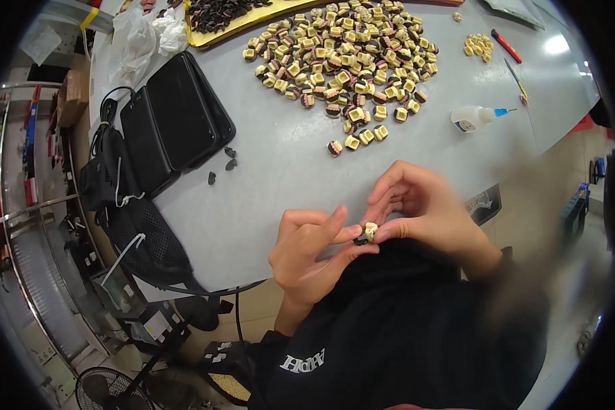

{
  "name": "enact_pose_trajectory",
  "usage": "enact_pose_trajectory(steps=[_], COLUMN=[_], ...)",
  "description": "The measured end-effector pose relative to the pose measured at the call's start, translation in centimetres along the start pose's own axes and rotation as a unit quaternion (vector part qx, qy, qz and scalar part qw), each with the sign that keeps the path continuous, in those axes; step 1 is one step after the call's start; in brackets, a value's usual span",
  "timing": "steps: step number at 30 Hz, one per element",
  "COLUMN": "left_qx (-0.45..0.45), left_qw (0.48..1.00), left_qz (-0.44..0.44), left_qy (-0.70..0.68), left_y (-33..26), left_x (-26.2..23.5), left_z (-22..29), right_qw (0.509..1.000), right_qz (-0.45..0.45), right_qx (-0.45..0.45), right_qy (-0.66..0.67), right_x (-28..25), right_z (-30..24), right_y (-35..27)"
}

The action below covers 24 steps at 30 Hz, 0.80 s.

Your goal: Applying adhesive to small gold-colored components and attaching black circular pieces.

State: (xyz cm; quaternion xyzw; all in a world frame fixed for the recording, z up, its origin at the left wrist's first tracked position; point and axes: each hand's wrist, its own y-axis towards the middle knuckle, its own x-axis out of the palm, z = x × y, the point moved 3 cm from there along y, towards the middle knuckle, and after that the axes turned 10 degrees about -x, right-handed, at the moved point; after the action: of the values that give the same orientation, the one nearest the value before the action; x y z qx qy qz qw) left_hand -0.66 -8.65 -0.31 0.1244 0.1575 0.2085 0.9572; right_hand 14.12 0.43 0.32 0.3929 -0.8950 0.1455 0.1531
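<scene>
Close to the table's front edge, my left hand (306,254) and my right hand (427,213) meet around a small cream piece (371,228) with a dark part (360,240) at its lower side. The left fingers pinch it from one side, and the right thumb presses from the other while the right fingers curl above. Fingertips cover much of the piece, so I cannot tell how its parts join. Beyond my hands spreads a big pile of small cream-and-black pieces (348,61), many showing pink rows and square hollows.
A white squeeze bottle (471,119) with a blue tip lies at the right, below a red pen (506,46), a thin yellow-handled tool (517,80) and several cream pieces (479,46). Black folded panels (174,116) and loose black bits (231,164) occupy the left. A yellow tray (215,39) sits at the back.
</scene>
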Motion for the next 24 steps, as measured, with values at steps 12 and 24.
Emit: enact_pose_trajectory(steps=[12, 24], left_qx=[0.034, 0.021], left_qw=[0.999, 0.999], left_qz=[0.004, 0.035], left_qy=[-0.04, 0.007], left_y=[-0.2, 0.2], left_x=[-0.8, -0.8], left_z=[-0.7, 0.1], right_qw=[0.994, 0.984], right_qz=[-0.061, -0.064], right_qx=[0.066, -0.037], right_qy=[0.068, 0.163], right_x=[1.7, 1.1], right_z=[0.6, 1.4], right_y=[0.7, 0.9])
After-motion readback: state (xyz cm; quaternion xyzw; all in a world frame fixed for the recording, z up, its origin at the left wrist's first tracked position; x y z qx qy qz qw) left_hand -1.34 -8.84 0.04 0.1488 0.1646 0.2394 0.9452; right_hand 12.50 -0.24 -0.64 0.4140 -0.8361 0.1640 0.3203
